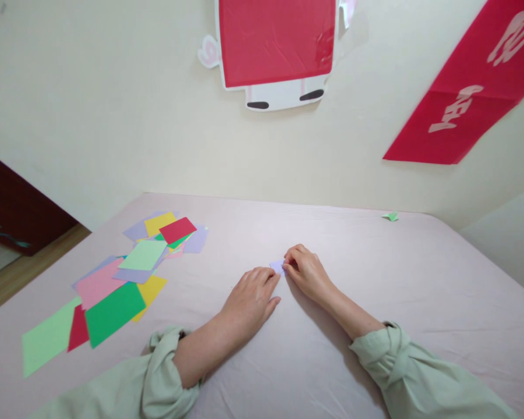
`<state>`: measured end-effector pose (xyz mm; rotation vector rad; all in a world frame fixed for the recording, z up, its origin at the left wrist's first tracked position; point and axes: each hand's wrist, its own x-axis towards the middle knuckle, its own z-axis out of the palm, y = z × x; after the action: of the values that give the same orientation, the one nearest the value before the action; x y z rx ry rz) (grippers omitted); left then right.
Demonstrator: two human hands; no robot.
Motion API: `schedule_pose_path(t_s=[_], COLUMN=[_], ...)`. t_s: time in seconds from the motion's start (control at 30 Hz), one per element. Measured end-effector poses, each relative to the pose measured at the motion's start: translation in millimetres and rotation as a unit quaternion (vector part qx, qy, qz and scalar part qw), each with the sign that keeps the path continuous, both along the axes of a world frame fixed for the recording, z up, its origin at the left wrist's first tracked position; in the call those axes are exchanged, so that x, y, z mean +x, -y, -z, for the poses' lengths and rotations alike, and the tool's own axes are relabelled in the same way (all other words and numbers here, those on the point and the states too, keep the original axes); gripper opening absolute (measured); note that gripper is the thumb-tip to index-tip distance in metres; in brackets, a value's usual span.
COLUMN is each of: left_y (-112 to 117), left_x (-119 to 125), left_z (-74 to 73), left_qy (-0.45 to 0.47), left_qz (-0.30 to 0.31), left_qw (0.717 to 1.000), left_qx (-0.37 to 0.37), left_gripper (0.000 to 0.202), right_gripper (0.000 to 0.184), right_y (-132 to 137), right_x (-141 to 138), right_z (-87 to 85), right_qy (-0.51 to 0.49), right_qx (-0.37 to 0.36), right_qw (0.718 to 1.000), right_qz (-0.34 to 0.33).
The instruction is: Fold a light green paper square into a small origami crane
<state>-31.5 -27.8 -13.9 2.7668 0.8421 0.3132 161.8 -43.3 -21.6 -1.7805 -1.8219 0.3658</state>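
A small piece of light purple paper [277, 267] lies on the covered table between my two hands. My left hand [254, 294] rests at the paper's left and near side, fingers stretched out and low over the surface, the thumb apart from them. At the opposite edge, my right hand [306, 270] pinches the paper between thumb and fingertips. The fingers partly cover the paper, so its full shape and any folds are hard to make out.
To the left spreads a loose pile of coloured paper sheets, among them a green sheet [116, 314], a pink sheet [99, 282] and a red sheet [177, 230]. A small folded green paper piece [390, 216] sits near the far right edge. Behind the table [419, 279] rises a wall [157, 116].
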Motion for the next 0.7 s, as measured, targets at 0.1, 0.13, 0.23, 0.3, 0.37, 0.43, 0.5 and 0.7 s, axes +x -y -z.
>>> schedule_pose_path(t_s=[0.1, 0.13, 0.23, 0.3, 0.37, 0.43, 0.5, 0.7], left_y=[1, 1, 1, 1, 0, -1, -2, -5], left_x=[0, 0, 0, -1, -1, -2, -2, 0], left_z=[-0.3, -0.1, 2.4, 5.6, 9.2, 11.8, 12.9, 12.1], left_qy=[0.003, 0.005, 0.012, 0.012, 0.007, 0.001, -0.005, -0.005], left_qz=[-0.003, -0.003, 0.001, 0.005, 0.008, 0.011, 0.015, 0.013], left_qw=[1.000, 1.000, 1.000, 1.000, 1.000, 0.999, 0.999, 0.999], left_qx=[-0.004, -0.004, 0.007, 0.017, 0.027, 0.039, 0.048, 0.050], left_gripper=[0.041, 0.041, 0.043, 0.044, 0.044, 0.044, 0.044, 0.039], right_gripper=[0.008, 0.008, 0.008, 0.008, 0.009, 0.010, 0.010, 0.012], right_y=[0, 0, 0, 1, 2, 2, 2, 2], right_x=[-3, -4, -8, -9, -9, -9, -8, -7], right_z=[0.1, 0.1, 0.2, 0.2, 0.5, 1.5, 2.9, 3.7], right_qy=[0.025, 0.035, 0.059, 0.067, 0.074, 0.079, 0.077, 0.058], right_qx=[0.000, 0.001, 0.003, 0.004, 0.005, 0.007, 0.009, 0.005], right_qw=[1.000, 0.999, 0.997, 0.997, 0.996, 0.996, 0.996, 0.998], right_qz=[0.014, 0.021, 0.041, 0.047, 0.046, 0.042, 0.038, 0.035])
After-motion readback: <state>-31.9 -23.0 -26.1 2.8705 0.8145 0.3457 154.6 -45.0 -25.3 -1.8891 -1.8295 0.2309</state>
